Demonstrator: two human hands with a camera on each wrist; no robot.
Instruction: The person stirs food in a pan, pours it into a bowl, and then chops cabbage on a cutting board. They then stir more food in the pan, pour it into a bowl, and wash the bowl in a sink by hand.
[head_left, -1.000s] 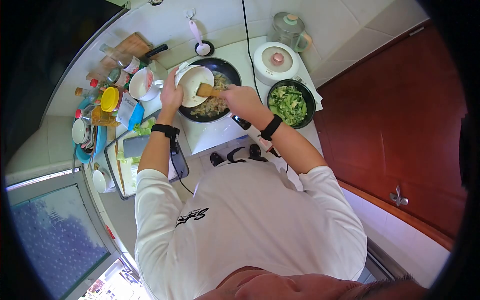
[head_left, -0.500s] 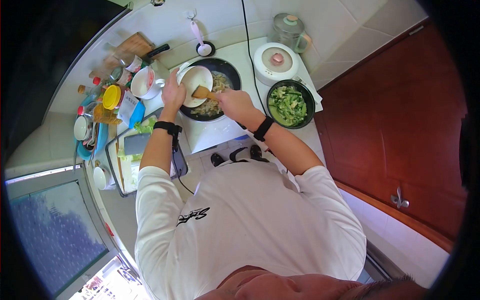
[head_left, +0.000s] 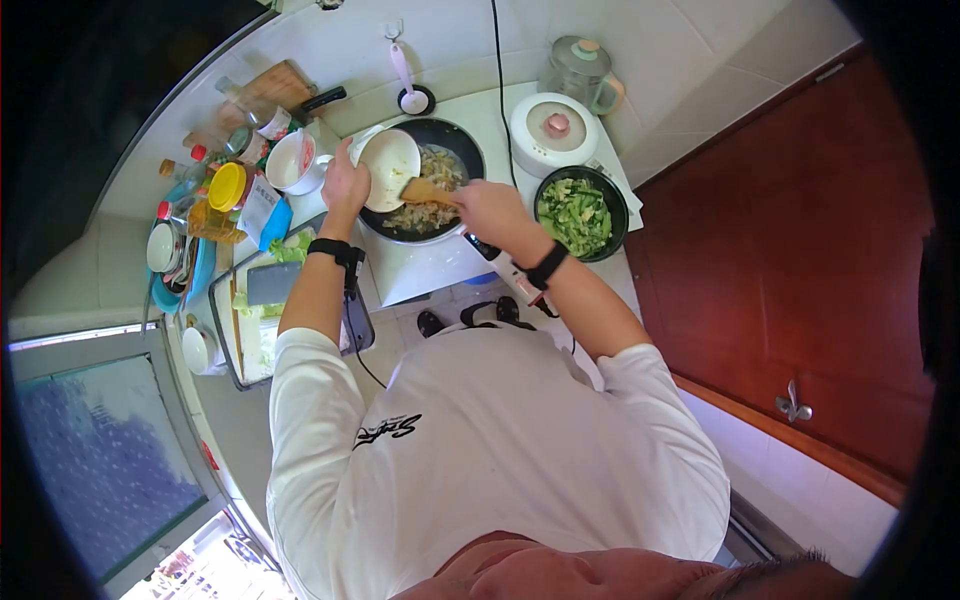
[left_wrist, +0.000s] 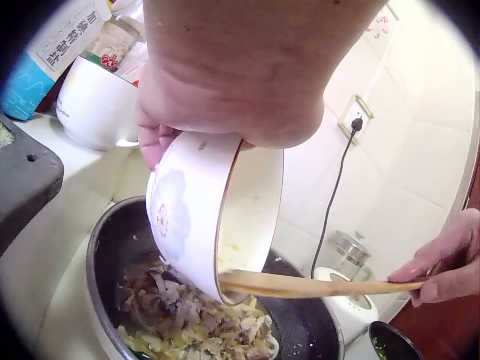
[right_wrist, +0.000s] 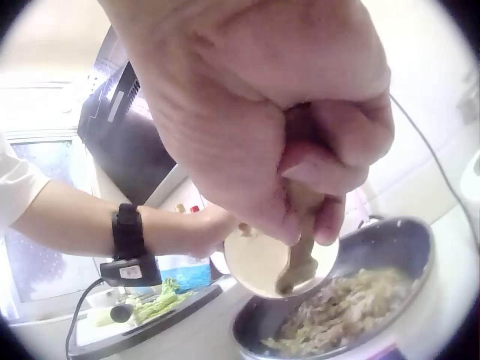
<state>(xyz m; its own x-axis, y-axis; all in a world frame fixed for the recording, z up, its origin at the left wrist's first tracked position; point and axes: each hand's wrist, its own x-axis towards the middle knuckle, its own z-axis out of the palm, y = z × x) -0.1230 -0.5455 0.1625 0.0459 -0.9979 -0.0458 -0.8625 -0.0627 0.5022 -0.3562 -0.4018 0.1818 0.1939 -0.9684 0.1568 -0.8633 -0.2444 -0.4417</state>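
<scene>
My left hand grips a white bowl with a printed flower, tipped on its side over the dark frying pan. Little is left inside the bowl apart from small bits on its wall. In my right hand is a wooden spatula, held by its handle. The blade of the spatula lies at the lower rim of the bowl in the left wrist view. Below, the pan holds a heap of chopped, pale and brownish food. The right wrist view shows the fingers curled round the handle.
Right of the pan stand a black bowl of green vegetables and a white lidded pot. To the left are a white mug, several bottles and jars, and a tray with greens and a cleaver. A black cord hangs behind.
The spatula has shifted within and along the rim of the tilted bowl, with small movements of my right hand. My left hand keeps the bowl tipped over the pan.
</scene>
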